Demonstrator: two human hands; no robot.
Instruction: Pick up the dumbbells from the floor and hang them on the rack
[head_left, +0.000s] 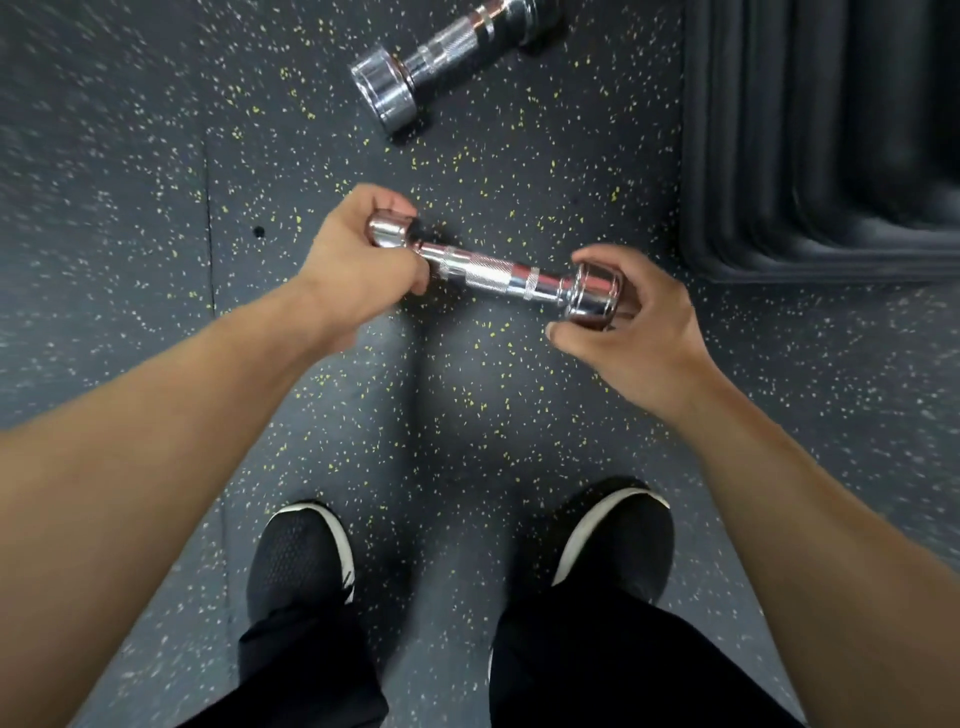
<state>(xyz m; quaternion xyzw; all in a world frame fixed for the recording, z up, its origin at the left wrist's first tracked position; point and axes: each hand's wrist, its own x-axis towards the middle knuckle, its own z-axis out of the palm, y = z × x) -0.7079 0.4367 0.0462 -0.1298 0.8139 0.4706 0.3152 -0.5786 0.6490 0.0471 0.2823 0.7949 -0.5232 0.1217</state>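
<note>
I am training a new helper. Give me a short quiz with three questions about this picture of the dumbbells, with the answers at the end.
1. True or false: the left hand and the right hand each grip one end of the same chrome dumbbell.
2. How does the second dumbbell lie? A. on its side on the speckled floor, beyond the hands; B. upright on one end; C. in the right hand.
3. Fill in: the black ribbed mat is on the person's ____ side.
Key: 1 true; 2 A; 3 right.
</note>
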